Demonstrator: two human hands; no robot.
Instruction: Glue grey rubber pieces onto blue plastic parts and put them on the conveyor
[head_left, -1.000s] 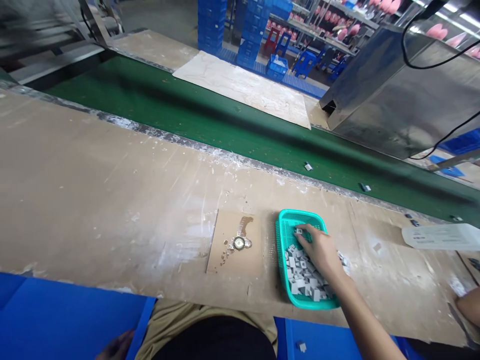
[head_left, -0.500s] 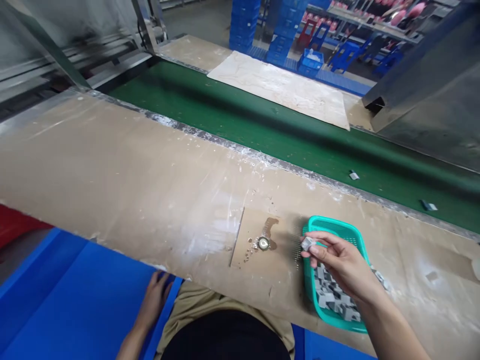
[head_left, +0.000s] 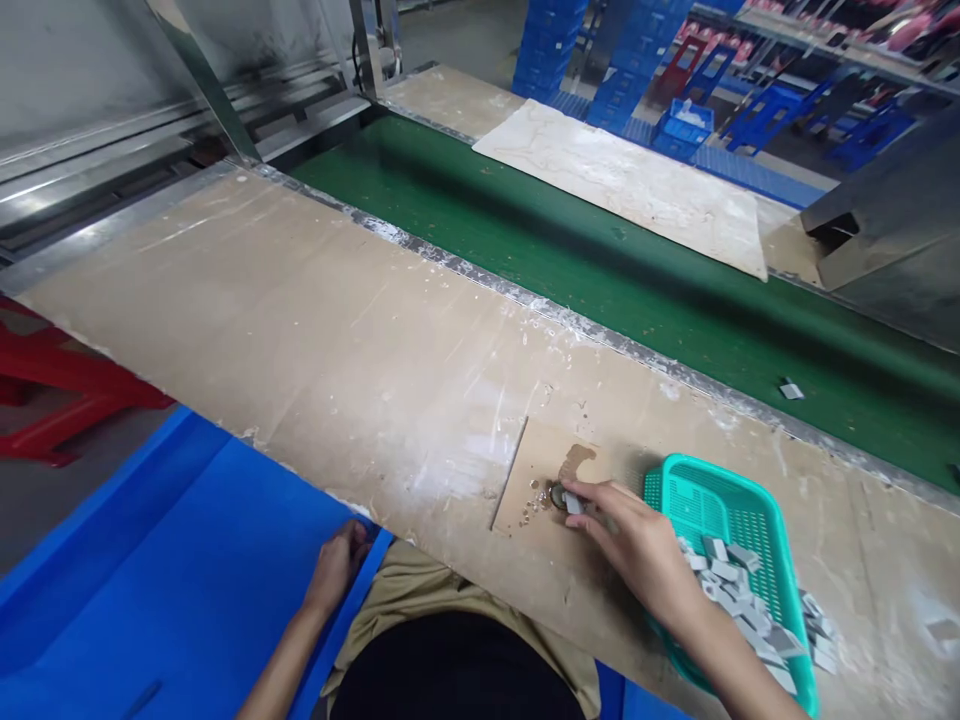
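My right hand (head_left: 626, 530) pinches a small grey block (head_left: 574, 503) between thumb and fingers. It holds the block against a small round metal-rimmed piece (head_left: 557, 496), partly hidden behind the fingers. That piece sits on a square of brown board (head_left: 517, 500) with wet spots and a dark stain. Under my right forearm stands a green plastic basket (head_left: 784, 560) with many similar grey blocks (head_left: 739, 590). My left hand (head_left: 341, 568) is low at the table's front edge, by the rim of a blue bin (head_left: 172, 570). Its fingers are curled, and whatever they may hold is hidden.
Loose grey blocks (head_left: 821, 630) lie right of the basket. Beyond the worktable (head_left: 300, 320) runs a green conveyor belt (head_left: 600, 260) carrying a small block (head_left: 791, 388). A red stool (head_left: 67, 385) stands at the left. Blue crates (head_left: 551, 50) are stacked behind.
My right hand has moved left from above the basket to the round piece, bringing the grey block along. The view has shifted left. My left hand stays by the bin rim, its fingers more curled.
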